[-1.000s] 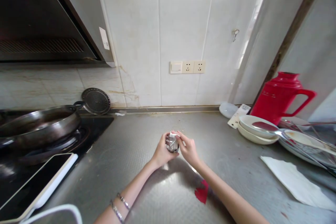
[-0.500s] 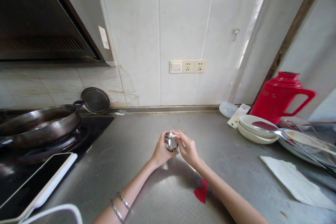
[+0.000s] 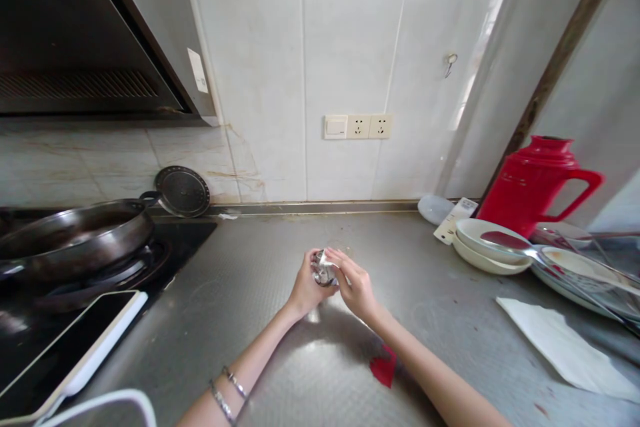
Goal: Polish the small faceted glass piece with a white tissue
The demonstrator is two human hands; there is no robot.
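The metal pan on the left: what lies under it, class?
Under the metal pan, the black stovetop and part of a burner show. Whatever lies directly beneath the pan's base is covered by the pan, so it cannot be seen.

1. The head camera looks forward and down from the person's head.
2. It squarely faces a white tiled wall (image 3: 250,47) across a grey metal desk (image 3: 240,360).
3. The bare left hand (image 3: 305,288) and bare right hand (image 3: 358,288) appear below centre, nearer than the wall.
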